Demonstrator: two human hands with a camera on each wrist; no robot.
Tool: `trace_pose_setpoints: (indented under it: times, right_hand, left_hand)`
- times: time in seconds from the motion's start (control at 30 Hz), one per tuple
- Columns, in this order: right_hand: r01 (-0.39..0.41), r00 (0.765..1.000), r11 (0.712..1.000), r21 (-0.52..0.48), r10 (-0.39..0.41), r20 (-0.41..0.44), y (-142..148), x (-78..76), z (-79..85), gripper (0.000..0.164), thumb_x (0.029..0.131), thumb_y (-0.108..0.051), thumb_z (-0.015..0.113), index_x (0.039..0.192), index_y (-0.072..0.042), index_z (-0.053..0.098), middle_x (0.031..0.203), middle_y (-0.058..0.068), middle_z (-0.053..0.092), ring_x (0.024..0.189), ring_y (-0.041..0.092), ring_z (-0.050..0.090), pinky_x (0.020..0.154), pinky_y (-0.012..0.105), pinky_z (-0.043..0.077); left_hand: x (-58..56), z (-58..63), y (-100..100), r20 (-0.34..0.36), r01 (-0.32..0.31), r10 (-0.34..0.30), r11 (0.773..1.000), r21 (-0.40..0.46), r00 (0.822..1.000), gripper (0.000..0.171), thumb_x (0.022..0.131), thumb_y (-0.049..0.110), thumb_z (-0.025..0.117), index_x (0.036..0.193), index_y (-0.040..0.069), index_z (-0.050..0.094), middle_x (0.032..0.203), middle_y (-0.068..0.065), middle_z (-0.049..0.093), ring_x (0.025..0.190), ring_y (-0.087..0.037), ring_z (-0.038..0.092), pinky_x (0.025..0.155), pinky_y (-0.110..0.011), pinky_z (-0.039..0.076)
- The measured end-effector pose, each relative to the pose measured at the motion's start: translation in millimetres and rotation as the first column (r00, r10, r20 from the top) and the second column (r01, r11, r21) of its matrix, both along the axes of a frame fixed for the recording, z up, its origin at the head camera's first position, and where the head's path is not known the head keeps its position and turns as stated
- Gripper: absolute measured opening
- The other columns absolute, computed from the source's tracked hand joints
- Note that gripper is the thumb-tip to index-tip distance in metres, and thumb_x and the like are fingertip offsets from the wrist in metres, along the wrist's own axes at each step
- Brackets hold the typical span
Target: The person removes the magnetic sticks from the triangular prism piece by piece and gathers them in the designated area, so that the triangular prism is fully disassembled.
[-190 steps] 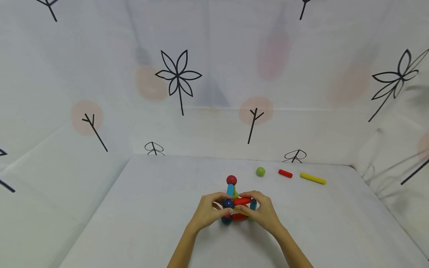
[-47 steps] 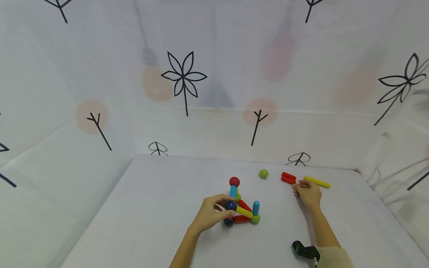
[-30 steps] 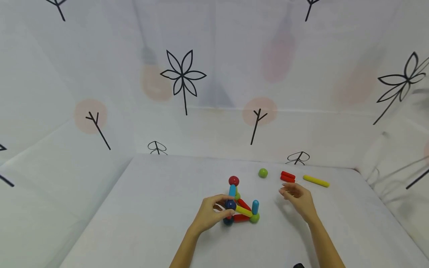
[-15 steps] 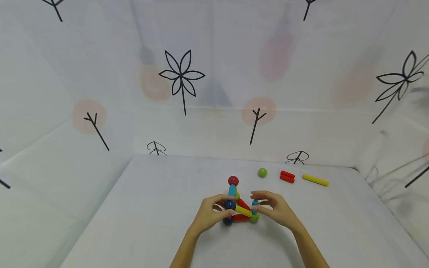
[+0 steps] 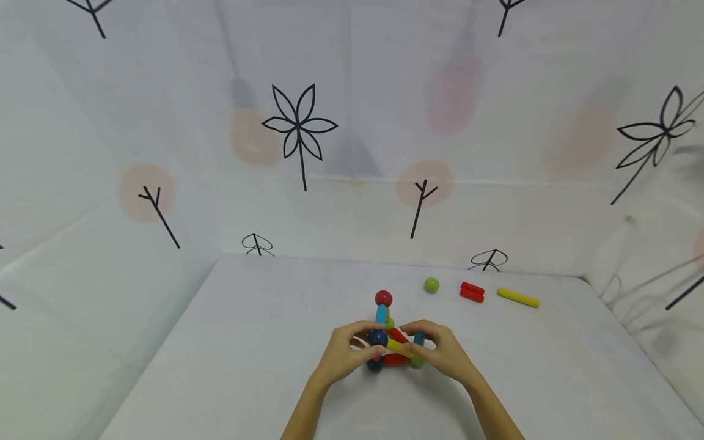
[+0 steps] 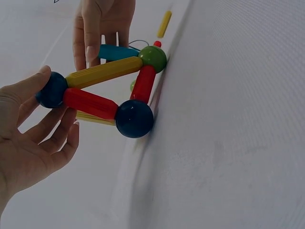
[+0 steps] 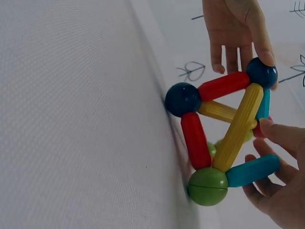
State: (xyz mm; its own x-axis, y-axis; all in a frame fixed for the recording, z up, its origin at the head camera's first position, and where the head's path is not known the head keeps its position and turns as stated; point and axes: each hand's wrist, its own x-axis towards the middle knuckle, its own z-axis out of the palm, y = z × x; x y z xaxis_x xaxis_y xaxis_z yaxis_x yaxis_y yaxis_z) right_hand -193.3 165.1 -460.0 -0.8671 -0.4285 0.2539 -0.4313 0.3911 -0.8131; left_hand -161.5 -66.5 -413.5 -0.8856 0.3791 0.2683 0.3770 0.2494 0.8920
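Head view: the frame [image 5: 397, 346] stands on the bench [image 5: 247, 366] between left hand [image 5: 340, 354] and right hand [image 5: 444, 354], both angled inward. Left wrist view: the left hand's grip is clamped on the upper blue ball [image 6: 51, 90], between thumb and fingers. Right wrist view: the right hand's grip is parted, fingers loosely bent beside the light-blue rod [image 7: 254, 171]; contact unclear.

At the frame [image 5: 397, 347]: one left hand [image 5: 342, 354], one right hand [image 5: 444, 354]. In the frame: one red ball [image 5: 384, 298], two dark blue balls [image 5: 378, 338], two green balls [image 6: 153, 59], three red sticks [image 7: 196, 140], two light blue sticks [image 7: 253, 171], at least two yellow sticks [image 7: 238, 128]. Beyond the frame, to its right: one loose green ball [image 5: 431, 285], two short red sticks [image 5: 472, 296], one loose yellow stick [image 5: 519, 297]
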Motion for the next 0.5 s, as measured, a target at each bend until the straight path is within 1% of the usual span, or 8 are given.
trace_pose_setpoints:
  times: [0.17, 0.23, 0.33, 0.4, 0.47, 0.5]
  right_hand:
    - [0.028, 0.999, 0.999, 0.017, -0.028, -0.020, 5, -0.9, -0.1, 0.027, 0.088, -0.009, 0.065, 0.110, 0.005, 0.062, 0.106, 0.020, 0.065, 0.098, 0.033, 0.061, 0.085, 0.044, 0.051]
    - [0.034, 0.999, 0.999, 0.022, -0.033, -0.030, 8, -1.4, -1.0, 0.026, 0.087, -0.006, 0.065, 0.110, 0.006, 0.062, 0.105, 0.020, 0.065, 0.096, 0.031, 0.062, 0.083, 0.037, 0.053]
    - [0.053, 0.998, 0.998, 0.029, -0.051, -0.042, 13, -1.0, -1.6, 0.025, 0.086, -0.006, 0.066, 0.109, 0.005, 0.063, 0.104, 0.020, 0.066, 0.091, 0.020, 0.063, 0.079, 0.027, 0.053]
    - [0.070, 0.996, 0.997, 0.034, -0.069, -0.048, 15, -0.5, -2.4, 0.026, 0.086, -0.008, 0.067, 0.108, 0.004, 0.064, 0.103, 0.019, 0.066, 0.088, 0.014, 0.061, 0.076, 0.022, 0.052]
    - [0.084, 0.996, 0.996, 0.033, -0.082, -0.046, 17, 0.1, -2.2, 0.027, 0.085, -0.010, 0.068, 0.108, 0.004, 0.064, 0.103, 0.019, 0.066, 0.086, 0.011, 0.060, 0.075, 0.022, 0.052]
    - [0.089, 0.995, 0.995, 0.036, -0.088, -0.043, 18, 0.3, -2.5, 0.027, 0.085, -0.010, 0.068, 0.108, 0.004, 0.064, 0.103, 0.019, 0.066, 0.086, 0.011, 0.060, 0.075, 0.021, 0.052]
  left_hand:
    - [1.1, 0.5, 0, -0.007, -0.011, 0.011, 1.000, 0.000, 1.000, 0.031, 0.084, 0.005, 0.069, 0.112, -0.006, 0.063, 0.102, -0.016, 0.067, 0.087, -0.030, 0.060, 0.075, -0.027, 0.052]
    - [0.9, 0.1, 0, -0.005, -0.010, 0.010, 1.000, 0.001, 1.000, 0.031, 0.084, 0.005, 0.069, 0.112, -0.006, 0.063, 0.102, -0.016, 0.067, 0.087, -0.030, 0.060, 0.075, -0.027, 0.052]
    - [-7.0, -16.5, 0, -0.010, -0.009, 0.009, 1.000, 0.007, 1.000, 0.032, 0.084, 0.011, 0.070, 0.113, -0.001, 0.064, 0.103, -0.012, 0.067, 0.086, -0.023, 0.061, 0.075, -0.026, 0.052]
    - [-12.4, -27.8, 0, -0.017, -0.013, 0.013, 1.000, 0.011, 1.000, 0.035, 0.084, 0.015, 0.071, 0.116, 0.003, 0.063, 0.102, -0.009, 0.067, 0.085, -0.019, 0.060, 0.074, -0.025, 0.052]
    - [-17.8, -39.4, 0, -0.025, -0.024, 0.024, 1.000, 0.018, 0.999, 0.040, 0.083, 0.019, 0.072, 0.119, 0.006, 0.061, 0.100, -0.008, 0.068, 0.085, -0.014, 0.060, 0.074, -0.025, 0.052]
    - [-17.9, -39.8, 0, -0.024, -0.032, 0.032, 0.999, 0.019, 0.999, 0.042, 0.083, 0.019, 0.072, 0.121, 0.006, 0.059, 0.099, -0.008, 0.068, 0.085, -0.014, 0.061, 0.074, -0.025, 0.052]
